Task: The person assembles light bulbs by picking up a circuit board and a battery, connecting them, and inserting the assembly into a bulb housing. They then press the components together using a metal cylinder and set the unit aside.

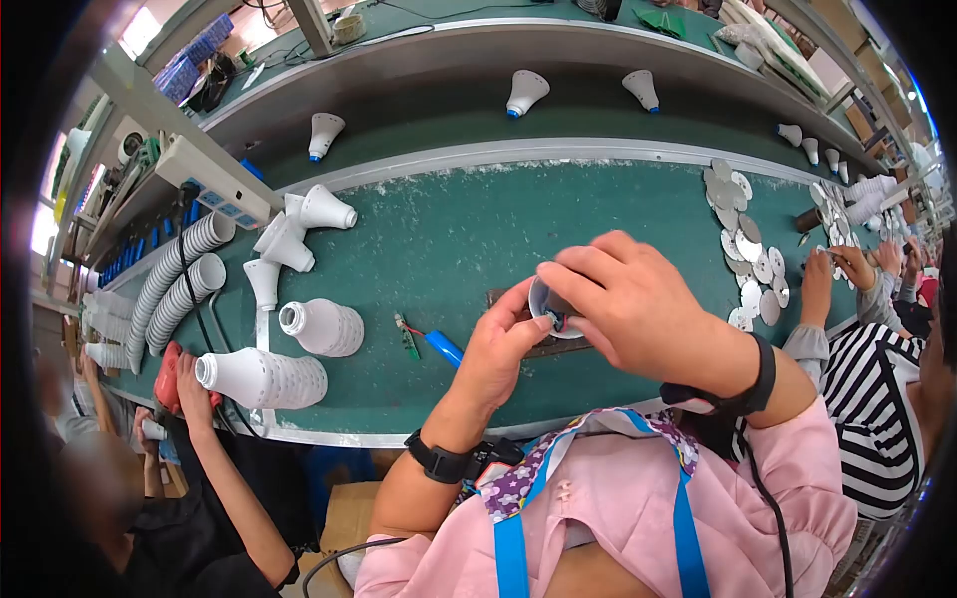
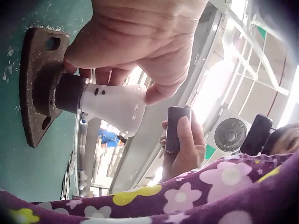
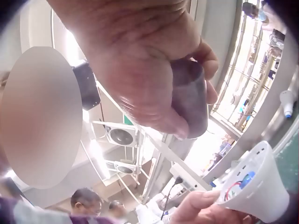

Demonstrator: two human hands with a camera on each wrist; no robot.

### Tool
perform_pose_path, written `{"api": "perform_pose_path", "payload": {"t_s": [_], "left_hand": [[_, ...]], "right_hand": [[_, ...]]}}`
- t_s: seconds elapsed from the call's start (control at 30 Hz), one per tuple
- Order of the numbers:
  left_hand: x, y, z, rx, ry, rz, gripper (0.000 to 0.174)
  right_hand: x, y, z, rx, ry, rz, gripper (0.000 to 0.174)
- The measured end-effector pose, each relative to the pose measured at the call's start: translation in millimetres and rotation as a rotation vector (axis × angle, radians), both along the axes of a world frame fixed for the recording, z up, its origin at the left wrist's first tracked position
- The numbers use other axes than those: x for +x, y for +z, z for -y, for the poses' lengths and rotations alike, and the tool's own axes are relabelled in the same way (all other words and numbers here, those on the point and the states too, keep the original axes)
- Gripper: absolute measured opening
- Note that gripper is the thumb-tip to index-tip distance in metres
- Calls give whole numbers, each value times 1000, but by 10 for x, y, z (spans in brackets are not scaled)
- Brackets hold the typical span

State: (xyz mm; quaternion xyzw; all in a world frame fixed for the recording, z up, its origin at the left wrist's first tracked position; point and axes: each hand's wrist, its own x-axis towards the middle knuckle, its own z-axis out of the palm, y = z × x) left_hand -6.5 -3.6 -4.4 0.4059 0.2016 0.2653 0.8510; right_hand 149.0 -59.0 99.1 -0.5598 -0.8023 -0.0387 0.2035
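Observation:
A white cone-shaped housing (image 2: 114, 105) stands with its narrow end in a dark flanged metal fixture (image 2: 44, 88). The left hand (image 2: 145, 46) grips the housing, thumb and fingers around its sides. Inside its wide mouth, the right wrist view shows a blue part (image 3: 247, 179) and red wires. Above that mouth, the right hand (image 3: 154, 79) holds a dark grey cylinder (image 3: 190, 100) in curled fingers, apart from the housing. In the head view the left hand (image 1: 495, 349) and right hand (image 1: 638, 304) are close together over the housing.
A blue cell (image 1: 444, 348) wired to a small green board (image 1: 410, 342) lies left of the hands. Further left are white bottle-shaped stacks (image 1: 264, 378) and cones (image 1: 286, 242). Metal discs (image 1: 748, 239) lie at right. Cones stand on the shelf (image 1: 429, 92); other people work at both sides.

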Motion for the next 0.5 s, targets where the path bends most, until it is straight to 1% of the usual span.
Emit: {"api": "perform_pose_path", "payload": {"t_s": [0.03, 0.1, 0.17, 0.2, 0.27, 0.3, 0.37, 0.4, 0.43, 0.5], "left_hand": [[5, 5, -7, -13, 15, -13, 52], [8, 2, -17, -3, 10, -8, 52], [17, 6, -44, 8, 0, 0, 52], [4, 20, -36, -12, -8, -11, 51], [-17, 15, -18, -31, -18, -28, 51], [-13, 4, -19, -20, -3, -25, 51], [17, -19, -55, -1, 11, -13, 50], [10, -44, -54, -9, 2, -16, 50], [-1, -58, -42, -19, -12, -23, 50], [-1, -8, -33, -17, -3, -22, 49]], "right_hand": [[-1, -21, 2, -149, 16, 110, 48], [4, 3, -8, -188, 32, 113, 48], [22, 31, -77, 40, 29, -48, 46], [12, 37, -80, 31, 32, -49, 46], [-10, 42, -80, 95, 2, -9, 45], [-13, 9, -71, 102, 1, -10, 45], [-4, -80, -49, -129, 29, 95, 47], [17, -65, -70, -173, 33, 93, 48], [22, -51, -59, -178, 26, 86, 48], [46, 7, -79, -70, 20, -27, 49]]}}
